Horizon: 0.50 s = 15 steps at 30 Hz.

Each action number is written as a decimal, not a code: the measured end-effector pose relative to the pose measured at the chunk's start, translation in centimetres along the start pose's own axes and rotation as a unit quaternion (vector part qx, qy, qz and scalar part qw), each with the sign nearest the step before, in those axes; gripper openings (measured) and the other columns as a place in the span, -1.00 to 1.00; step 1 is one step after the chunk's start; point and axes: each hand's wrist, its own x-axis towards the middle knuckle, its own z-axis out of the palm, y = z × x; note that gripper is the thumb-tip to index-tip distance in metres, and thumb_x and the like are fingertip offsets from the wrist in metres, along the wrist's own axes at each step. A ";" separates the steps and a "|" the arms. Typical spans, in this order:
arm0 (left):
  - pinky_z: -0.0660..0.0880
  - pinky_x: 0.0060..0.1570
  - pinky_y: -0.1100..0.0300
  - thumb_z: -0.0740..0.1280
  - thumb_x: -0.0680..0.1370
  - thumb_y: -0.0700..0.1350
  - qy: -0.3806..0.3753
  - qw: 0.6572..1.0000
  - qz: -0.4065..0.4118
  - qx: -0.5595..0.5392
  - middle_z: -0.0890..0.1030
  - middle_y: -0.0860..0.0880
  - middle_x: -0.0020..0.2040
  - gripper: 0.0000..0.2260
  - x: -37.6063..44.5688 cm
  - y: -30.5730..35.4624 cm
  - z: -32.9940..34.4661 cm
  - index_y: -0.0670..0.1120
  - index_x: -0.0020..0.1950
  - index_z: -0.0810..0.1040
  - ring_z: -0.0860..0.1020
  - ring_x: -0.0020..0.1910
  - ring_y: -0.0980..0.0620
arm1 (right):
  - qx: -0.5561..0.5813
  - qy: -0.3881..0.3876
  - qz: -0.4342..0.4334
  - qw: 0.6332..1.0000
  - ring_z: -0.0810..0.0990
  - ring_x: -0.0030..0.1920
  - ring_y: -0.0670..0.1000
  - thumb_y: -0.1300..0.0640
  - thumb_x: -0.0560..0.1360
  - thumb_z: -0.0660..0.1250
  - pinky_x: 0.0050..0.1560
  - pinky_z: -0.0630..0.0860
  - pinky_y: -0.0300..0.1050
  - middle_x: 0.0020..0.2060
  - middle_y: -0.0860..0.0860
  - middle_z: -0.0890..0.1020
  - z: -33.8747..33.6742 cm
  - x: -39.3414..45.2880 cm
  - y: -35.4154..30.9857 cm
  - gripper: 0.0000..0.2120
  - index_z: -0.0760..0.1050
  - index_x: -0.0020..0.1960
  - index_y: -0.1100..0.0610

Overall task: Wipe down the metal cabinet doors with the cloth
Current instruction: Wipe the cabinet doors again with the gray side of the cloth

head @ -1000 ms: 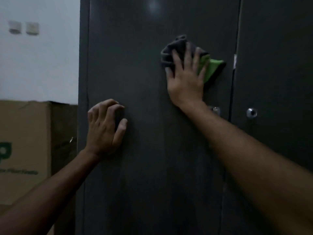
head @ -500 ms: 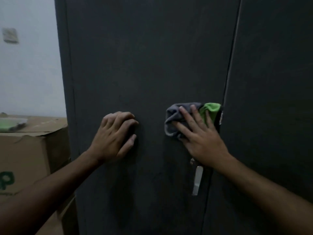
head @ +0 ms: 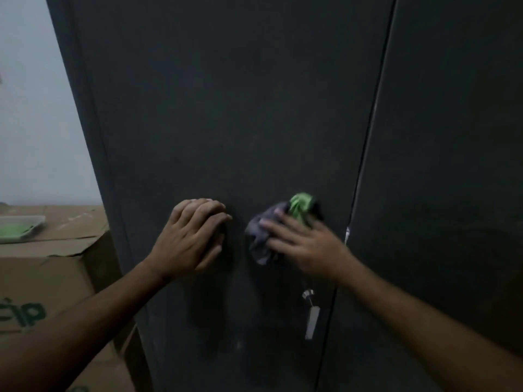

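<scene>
Head view. Two dark metal cabinet doors fill the frame: the left door (head: 226,108) and the right door (head: 452,137), meeting at one vertical seam. One cloth (head: 271,230), grey with a green part, lies bunched against the left door near the seam. My right hand (head: 308,244) presses it flat to the metal, fingers extended over the fabric and blurred. My left hand (head: 189,239) rests on the same door just beside the cloth, fingers loosely bent, holding nothing. One key (head: 311,318) hangs from the lock below my right wrist, close to the seam. One cardboard box (head: 42,278) with green print stands to the left of the cabinet, against a pale wall (head: 34,123); one shallow tray (head: 19,227) with green contents sits on top of it.
</scene>
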 end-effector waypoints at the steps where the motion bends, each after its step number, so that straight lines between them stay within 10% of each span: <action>1: 0.26 0.39 -0.12 0.23 0.58 0.12 0.001 1.000 -0.016 -0.004 0.46 -0.18 0.39 -0.54 0.7 -0.3 -0.6 -0.10 0.39 0.46 0.40 0.38 -0.21 | -0.009 0.050 0.067 0.996 0.16 0.62 0.17 0.12 0.61 0.22 0.42 0.32 0.25 0.61 0.05 0.24 -1.8 1.2 2.8 -0.60 0.49 0.44 0.01; 6: 0.16 0.54 -0.07 0.26 0.60 0.06 0.010 0.994 -0.106 -0.009 0.39 -0.19 0.48 -0.51 3.4 -1.0 -3.2 -0.16 0.46 0.48 0.35 0.48 -0.23 | 0.039 0.170 0.389 0.905 0.01 0.63 0.29 0.00 0.67 0.25 0.51 0.09 0.37 0.64 0.11 0.12 -6.4 7.9 6.8 -0.52 0.33 0.57 -0.03; 12: 0.16 0.60 -0.18 0.26 0.62 0.05 0.008 0.988 -0.156 0.001 0.33 -0.23 0.56 -0.45 7.0 -2.8 -6.0 -0.19 0.55 0.40 0.28 0.57 -0.25 | -0.025 -0.004 -0.075 0.997 0.09 0.64 0.12 0.09 0.60 0.23 0.35 0.31 0.13 0.64 0.03 0.15 -4.8 3.8 5.5 -0.53 0.36 0.51 -0.03; 15: 0.15 0.59 -0.15 0.25 0.62 0.06 0.017 0.984 -0.178 0.004 0.34 -0.24 0.56 -0.45 9.3 -4.4 -7.6 -0.19 0.55 0.40 0.27 0.57 -0.26 | -0.046 0.067 0.014 0.997 0.23 0.59 0.19 0.09 0.62 0.21 0.37 0.35 0.19 0.60 0.06 0.25 -9.8 7.2 13.7 -0.61 0.40 0.44 0.00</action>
